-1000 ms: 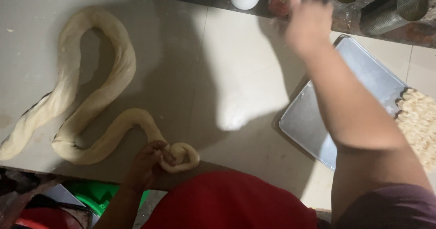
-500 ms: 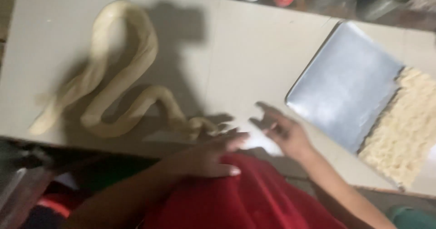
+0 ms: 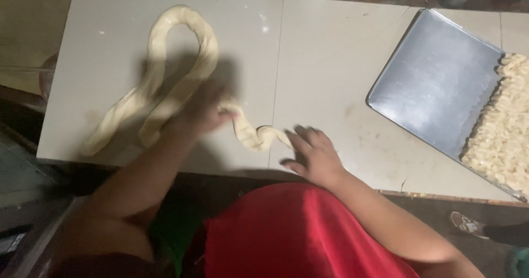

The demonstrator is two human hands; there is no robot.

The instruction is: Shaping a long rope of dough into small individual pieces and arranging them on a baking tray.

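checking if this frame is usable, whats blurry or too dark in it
Head view: the left hand is smeared by motion blur over the dough rope; the right hand is sharper. A shadow falls on the table around the left hand. The lower left is very dark. The metal tray shows soft sheen, no harsh glare.

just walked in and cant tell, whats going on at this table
A person in a red top is working a long rope of dough on a pale tiled table. The left hand presses on the rope partway along, and the right hand rests at its twisted near end. To the right lies a metal tray with a heap of small cut dough pieces on its right side.
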